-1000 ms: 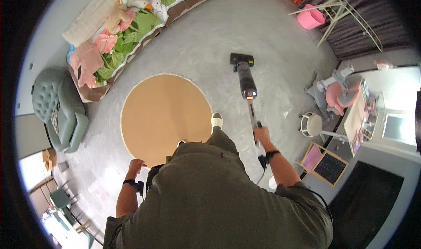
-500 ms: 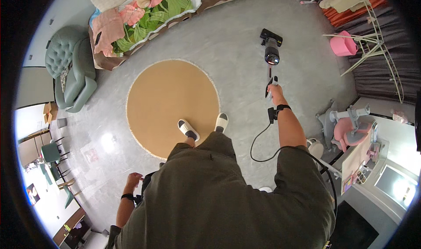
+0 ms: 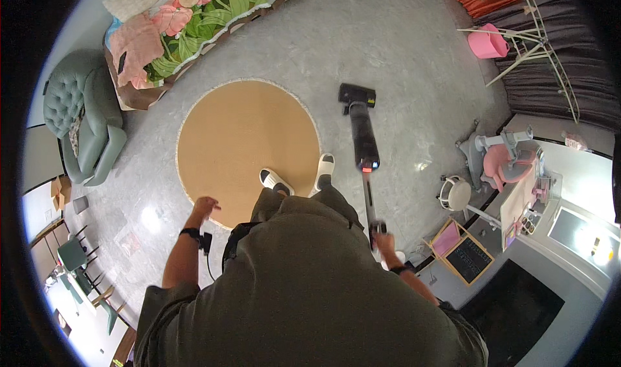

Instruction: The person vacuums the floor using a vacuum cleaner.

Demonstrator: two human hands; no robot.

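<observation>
My right hand [image 3: 386, 245] is wrapped round the handle of a black upright vacuum cleaner [image 3: 364, 137], close to my right side. Its body leans back toward me, with a small lit display at its upper end. The wide floor head [image 3: 357, 95] rests on the grey floor, to the right of a round tan rug [image 3: 242, 134]. My left hand [image 3: 206, 206] hangs over the rug's near left edge, holding nothing, its fingers loosely stretched. Both wrists wear black straps. My slippered feet stand at the rug's right edge.
A bed [image 3: 194, 37] with green and pink bedding lies at the far left, beside a green tufted armchair [image 3: 90, 124]. To the right are a pink bucket [image 3: 488, 42], a metal rack [image 3: 540, 40], a pink chair [image 3: 501, 163], a white stool [image 3: 455, 193] and a small blackboard [image 3: 469, 259].
My right hand has drawn back toward my body, pulling the vacuum cleaner nearer and to the left. My left hand has swung forward over the rug's edge.
</observation>
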